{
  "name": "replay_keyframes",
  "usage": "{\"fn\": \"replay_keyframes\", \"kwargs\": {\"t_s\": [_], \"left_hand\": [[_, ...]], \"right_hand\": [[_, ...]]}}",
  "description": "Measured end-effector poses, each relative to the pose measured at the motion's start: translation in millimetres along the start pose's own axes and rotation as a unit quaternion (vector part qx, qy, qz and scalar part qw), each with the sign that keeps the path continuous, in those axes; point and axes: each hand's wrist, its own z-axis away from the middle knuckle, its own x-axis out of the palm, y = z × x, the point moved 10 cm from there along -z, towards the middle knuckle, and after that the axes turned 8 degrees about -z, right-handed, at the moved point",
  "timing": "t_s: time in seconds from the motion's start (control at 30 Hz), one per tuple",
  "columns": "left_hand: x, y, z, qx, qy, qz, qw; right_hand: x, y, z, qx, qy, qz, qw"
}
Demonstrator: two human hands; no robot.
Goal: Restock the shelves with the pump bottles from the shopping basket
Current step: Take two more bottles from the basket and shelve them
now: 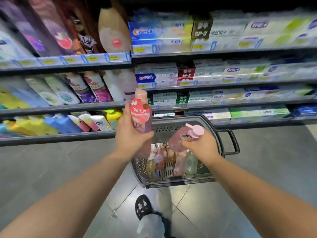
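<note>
Both outstretched: left hand [130, 136] grips upright bottle [141, 108], right hand [201, 146] tilted bottle [175, 140].

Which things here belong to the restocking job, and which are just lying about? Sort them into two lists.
Job: left hand holding a pink bottle; right hand gripping a pump bottle; basket; small bottles in it; bottle shelf.
Not part of it: toothpaste boxes; slipper; floor.

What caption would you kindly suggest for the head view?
Restocking: left hand grips a Lux bottle, right hand a pump bottle, by the basket beside stocked shelves.
</note>
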Motion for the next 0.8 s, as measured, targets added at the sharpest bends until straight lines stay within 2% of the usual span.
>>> {"fn": "replay_keyframes", "kwargs": {"t_s": [0.2, 0.33, 0.47, 0.8], "left_hand": [[-137, 48, 24, 0.001, 0.111, 0.037, 0.993], [-228, 56, 36, -0.017, 0.207, 0.04, 0.977], [-308, 47, 34, -0.026, 0.271, 0.041, 0.961], [-478, -12, -37, -0.008, 0.309, -0.004, 0.951]], "right_hand": [[-21, -149, 48, -0.103, -0.031, 0.013, 0.994], [-12, -253, 74, -0.175, -0.055, 0.041, 0.982], [13, -335, 89, -0.216, -0.045, 0.018, 0.975], [141, -487, 105, -0.288, -0.04, -0.02, 0.957]]}}
